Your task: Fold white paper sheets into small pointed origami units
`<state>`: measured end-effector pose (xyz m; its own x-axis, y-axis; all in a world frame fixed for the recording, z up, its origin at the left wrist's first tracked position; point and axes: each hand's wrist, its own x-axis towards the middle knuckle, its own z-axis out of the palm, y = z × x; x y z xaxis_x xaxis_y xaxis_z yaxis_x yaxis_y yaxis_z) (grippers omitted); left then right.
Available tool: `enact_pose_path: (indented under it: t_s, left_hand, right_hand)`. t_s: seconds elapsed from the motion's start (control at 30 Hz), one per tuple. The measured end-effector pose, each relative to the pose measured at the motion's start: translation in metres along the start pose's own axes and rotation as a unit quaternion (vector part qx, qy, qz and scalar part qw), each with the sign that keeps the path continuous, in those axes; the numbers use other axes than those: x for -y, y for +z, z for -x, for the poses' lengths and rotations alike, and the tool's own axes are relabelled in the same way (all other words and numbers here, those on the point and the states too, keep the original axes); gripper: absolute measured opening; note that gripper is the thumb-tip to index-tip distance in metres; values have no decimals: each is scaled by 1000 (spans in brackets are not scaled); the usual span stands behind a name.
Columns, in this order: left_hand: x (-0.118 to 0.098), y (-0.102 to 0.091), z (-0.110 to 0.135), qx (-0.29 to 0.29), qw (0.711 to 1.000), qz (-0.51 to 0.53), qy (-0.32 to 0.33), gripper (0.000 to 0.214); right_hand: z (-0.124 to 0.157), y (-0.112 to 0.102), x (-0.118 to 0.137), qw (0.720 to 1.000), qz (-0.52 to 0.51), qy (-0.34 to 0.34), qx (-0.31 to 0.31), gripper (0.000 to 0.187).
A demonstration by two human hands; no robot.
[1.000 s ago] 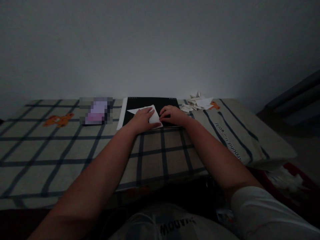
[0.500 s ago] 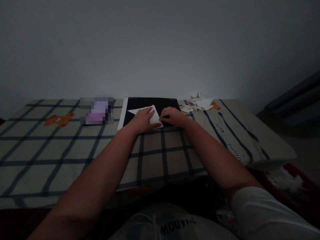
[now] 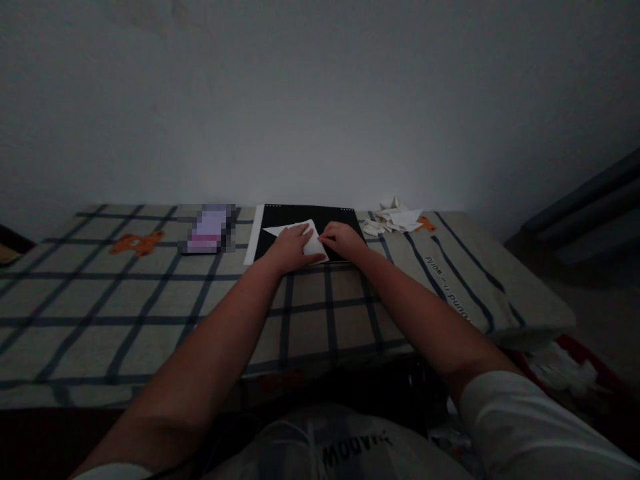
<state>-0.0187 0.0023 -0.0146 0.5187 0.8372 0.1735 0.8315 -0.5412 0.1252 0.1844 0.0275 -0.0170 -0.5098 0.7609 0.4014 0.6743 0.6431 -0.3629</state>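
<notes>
A folded white paper [image 3: 313, 244] lies on a black board [image 3: 339, 217] at the far side of a checked cloth. My left hand [image 3: 290, 247] lies flat on the paper with its fingers stretched out, pressing it down. My right hand [image 3: 341, 239] rests at the paper's right edge, fingers curled and pinching the fold. Part of the paper is hidden under both hands.
The checked cloth [image 3: 150, 300] with orange bear prints covers the surface up to the wall. A blurred purple item [image 3: 207, 229] lies left of the board. A heap of folded white paper pieces [image 3: 395, 217] sits to the right. A red bag with white stuff [image 3: 565, 363] is lower right.
The view has tilted slightly, so everything sits a little lower in the picture. Both hands stay on the paper, the right hand's fingers a touch closer to the left.
</notes>
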Motion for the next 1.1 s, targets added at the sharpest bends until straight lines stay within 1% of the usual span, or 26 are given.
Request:
enact_pose_path:
  t_s: [0.2,0.33,0.63,0.9,1.0,1.1]
  left_hand:
    - [-5,-4,1,11,1000,-1,-5,88]
    - [-6,-7,1,19,1000,-3,-6,88]
    - [-6,-5,1,16,1000,-1,1,90]
    - [-6,-4,1,12,1000,6,-2,90]
    - [-5,-3,1,13,1000,3,0,89]
    - [-6,-4,1,12,1000,-1,-2,88]
  right_hand:
    - [-12,2,-4,999,39,6,15,15]
    - [-22,2,-9,999,42,3,31,17]
    - [-40,10,-22,998,48,25,18,17]
    - [-53,6,-14,996,49,75,30,20]
    - [-53,7,-13,995,49,78,26,21]
    - [-50,8,-14,996,66,66,14,20]
